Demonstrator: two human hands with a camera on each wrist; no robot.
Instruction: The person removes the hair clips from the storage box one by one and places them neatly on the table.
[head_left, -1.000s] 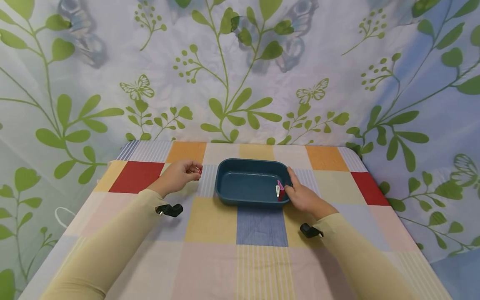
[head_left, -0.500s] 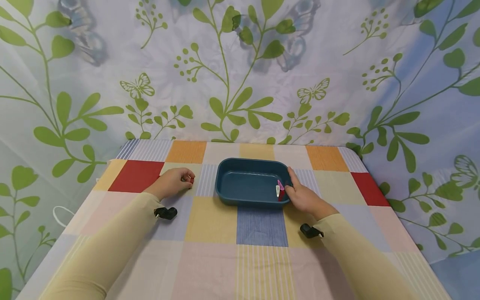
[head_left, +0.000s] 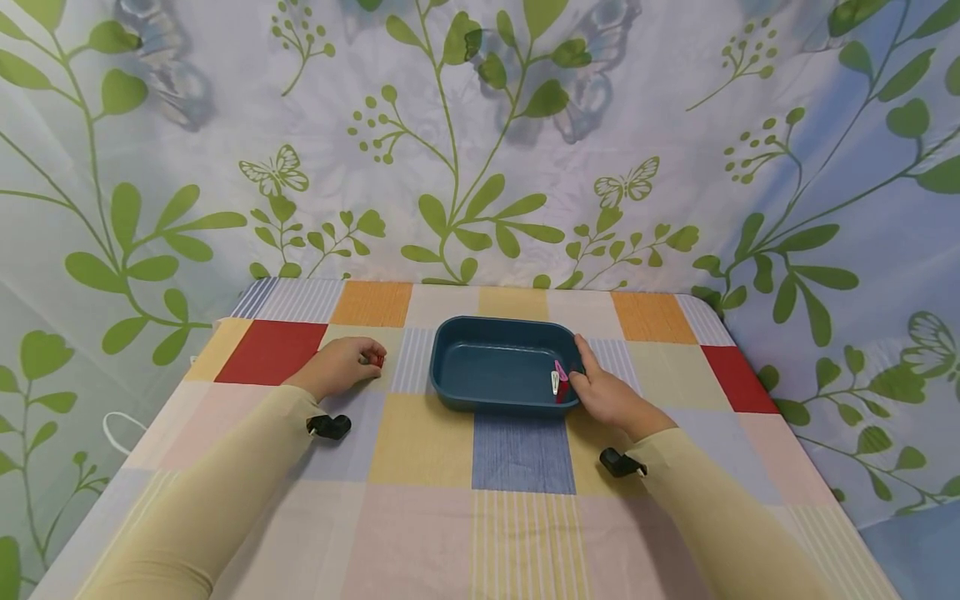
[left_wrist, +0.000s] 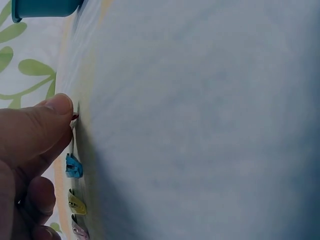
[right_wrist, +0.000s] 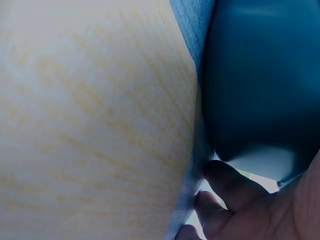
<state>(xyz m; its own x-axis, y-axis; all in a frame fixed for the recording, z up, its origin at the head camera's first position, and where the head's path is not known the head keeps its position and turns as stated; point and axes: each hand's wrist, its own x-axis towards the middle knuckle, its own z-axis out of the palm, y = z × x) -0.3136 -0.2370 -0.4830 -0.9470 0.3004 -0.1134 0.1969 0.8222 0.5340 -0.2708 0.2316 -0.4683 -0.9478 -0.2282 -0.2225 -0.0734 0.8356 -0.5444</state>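
Shifted away from the tray and a little nearer the person since one second ago, the left hand [head_left: 337, 368] pinches one red hair clip [head_left: 380, 361], mostly hidden, between thumb and fingertip, with its other fingers curled; the right hand [head_left: 611, 400] and tray stay where they were. Near the left hand, the wrist view shows three more clips in a row on the cloth: one blue clip [left_wrist: 74, 166], one yellow clip [left_wrist: 76, 204] and one pink clip [left_wrist: 80, 229], the last cut by the frame edge.

One dark teal rectangular tray [head_left: 487, 375] sits on the patchwork tablecloth [head_left: 420, 533], its right end gripped by the right hand, thumb over the rim and fingers outside. Three clips lie in it near that thumb: one white clip [head_left: 555, 382], one magenta clip [head_left: 560, 370], one dark-red clip [head_left: 562, 393].
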